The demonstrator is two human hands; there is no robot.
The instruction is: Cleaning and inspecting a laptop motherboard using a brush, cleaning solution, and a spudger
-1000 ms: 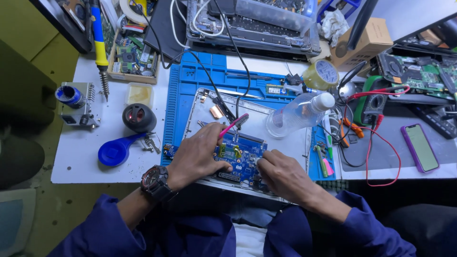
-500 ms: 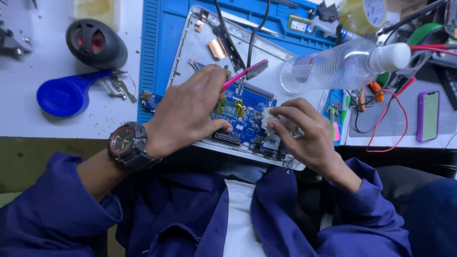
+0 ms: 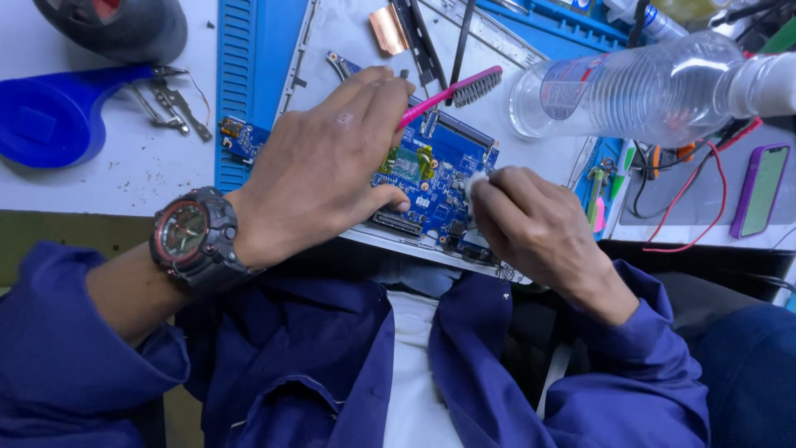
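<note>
My left hand (image 3: 332,166) lies flat on the blue board (image 3: 435,187), fingers together and pinching a pink brush (image 3: 452,90) whose long axis runs up and right past my fingertips, bristles hanging clear of the board. My right hand (image 3: 531,228) pinches a white wad (image 3: 475,184) between thumb and forefinger, pressed on the board's right edge, so the board sits directly under both sets of fingers. The right hand is the one nearer that edge, with a clear bottle (image 3: 630,83) lying on its side beyond my right fingers.

We see left hand (image 3: 332,166) holding pink toothbrush (image 3: 452,90) over blue circuit board (image 3: 435,178); right hand (image 3: 535,228) presses white wipe (image 3: 475,182) onto it.
</note>
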